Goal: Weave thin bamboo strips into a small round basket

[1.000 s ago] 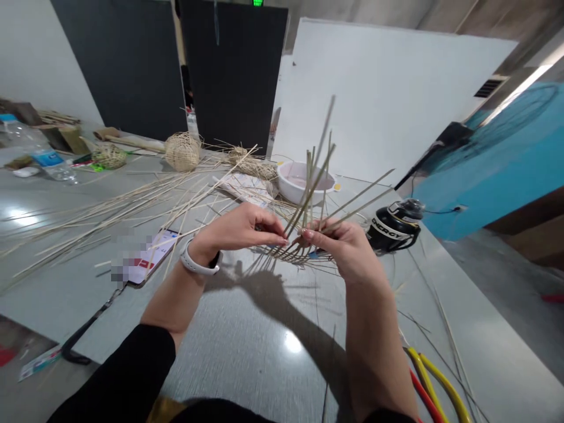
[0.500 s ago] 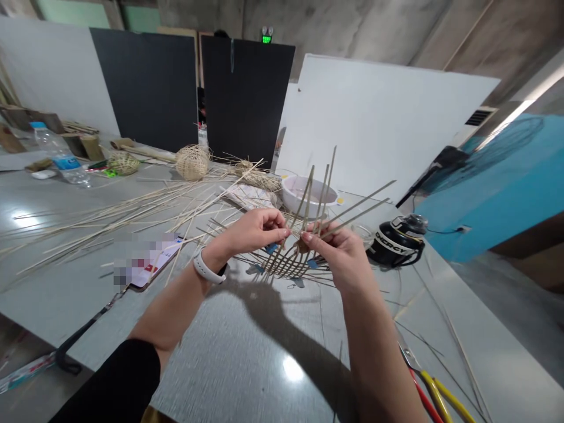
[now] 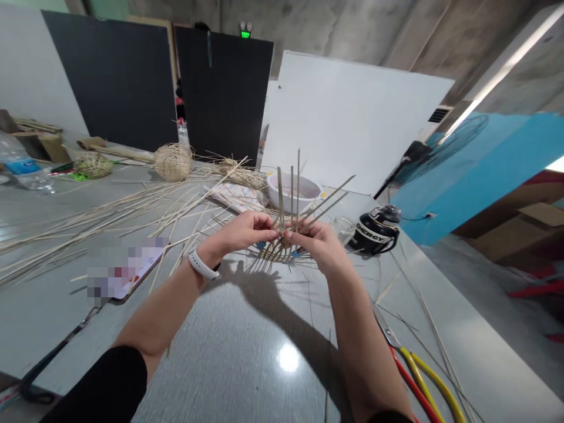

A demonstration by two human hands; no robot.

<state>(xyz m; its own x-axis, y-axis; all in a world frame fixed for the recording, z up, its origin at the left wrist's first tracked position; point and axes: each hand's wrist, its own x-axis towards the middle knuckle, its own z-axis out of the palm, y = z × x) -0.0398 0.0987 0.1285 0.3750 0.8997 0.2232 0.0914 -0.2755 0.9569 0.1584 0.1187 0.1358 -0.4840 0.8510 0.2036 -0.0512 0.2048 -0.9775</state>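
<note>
A partly woven bamboo piece (image 3: pixel 269 254) with an open lattice hangs between my hands, its loose strips fanning up and to the right. My left hand (image 3: pixel 245 234) wears a white wristband and pinches at the piece's upper edge, thumb against forefinger. Close beside it, my right hand (image 3: pixel 321 244) is closed on the bamboo strips (image 3: pixel 292 197), thumb toward me. The two thumb tips nearly meet. Small blue clips show at the weave, partly covered by my fingers. Which single strip each fingertip presses cannot be made out.
Behind the hands stands a white basin (image 3: pixel 294 191). A black jug (image 3: pixel 374 230) is to the right, with red-and-yellow-handled shears (image 3: pixel 416 370) nearer me. Loose strips (image 3: pixel 118 211), a phone (image 3: pixel 136 271) and a woven ball (image 3: pixel 173 161) lie left.
The view has turned right, so the surroundings shift left. The woven piece has tilted, its lattice now seen more edge-on, and the strip near my left hand stands more upright. Both hands keep their grip.
</note>
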